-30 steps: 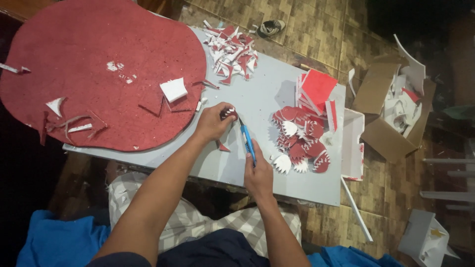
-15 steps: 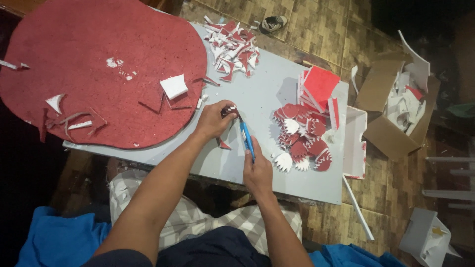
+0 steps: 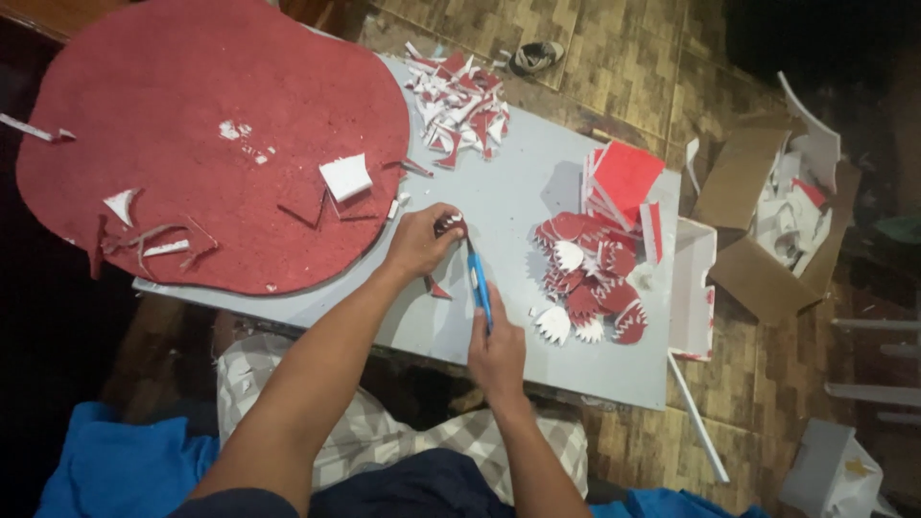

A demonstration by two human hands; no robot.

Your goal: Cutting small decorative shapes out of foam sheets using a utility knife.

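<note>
2 hands mid-frame: left hand (image 3: 418, 242) pinches 1 small piece (image 3: 449, 224); right hand (image 3: 496, 351) grips 1 blue cutter (image 3: 479, 283). 2 cut-out piles right, bare bench (image 3: 508, 206) between.

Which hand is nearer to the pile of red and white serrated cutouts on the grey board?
The right hand. It holds the blue knife just left of the cutout pile. The left hand pinches a small piece further left, by the red sheet.
</note>
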